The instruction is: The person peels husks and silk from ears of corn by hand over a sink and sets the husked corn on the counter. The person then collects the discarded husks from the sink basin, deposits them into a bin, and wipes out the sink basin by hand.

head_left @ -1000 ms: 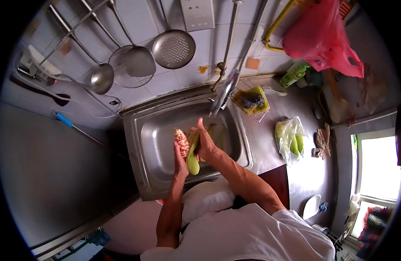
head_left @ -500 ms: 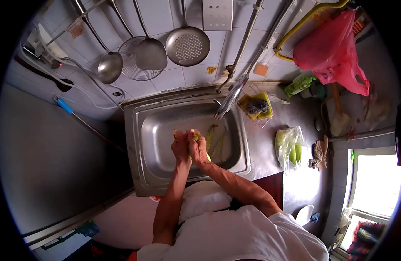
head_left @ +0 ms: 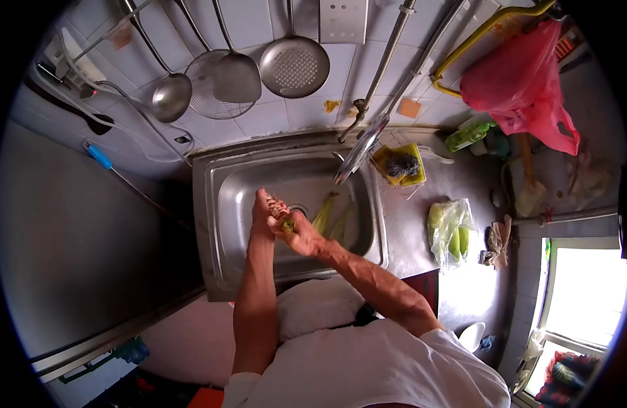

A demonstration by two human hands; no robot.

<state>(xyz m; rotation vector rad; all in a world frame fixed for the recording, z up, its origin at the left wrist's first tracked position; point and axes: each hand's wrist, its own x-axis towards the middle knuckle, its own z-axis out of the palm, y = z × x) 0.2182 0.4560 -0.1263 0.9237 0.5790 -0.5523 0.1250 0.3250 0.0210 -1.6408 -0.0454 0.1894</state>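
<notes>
- Nearest, above the sink's (head_left: 233, 187) basin, the right hand (head_left: 296, 232) is curled closed around some green husk (head_left: 288, 224) at the near end of the corn cob; just where each fingertip presses cannot be made out.
- The left hand (head_left: 261, 212), also over the sink, lies along the cob's left side and seems to steady it, its grip narrow.
- Between the two hands, over the sink, is the corn cob (head_left: 275, 203): red and pale kernels show, so much of this ear looks bared (its far side is out of sight).
- Left on it, as far as can be judged, is the green part at the right hand.
- On the sink's floor, right of the hands, lie peeled husk leaves (head_left: 323, 214), a sign of stripping already done.
- Right of the sink, on the counter, a clear plastic bag (head_left: 453, 214) holds green ears (head_left: 455, 243), apparently unpeeled and untouched.
- At the sink's far edge, the faucet (head_left: 361, 151) leans over the basin, no water visible.
</notes>
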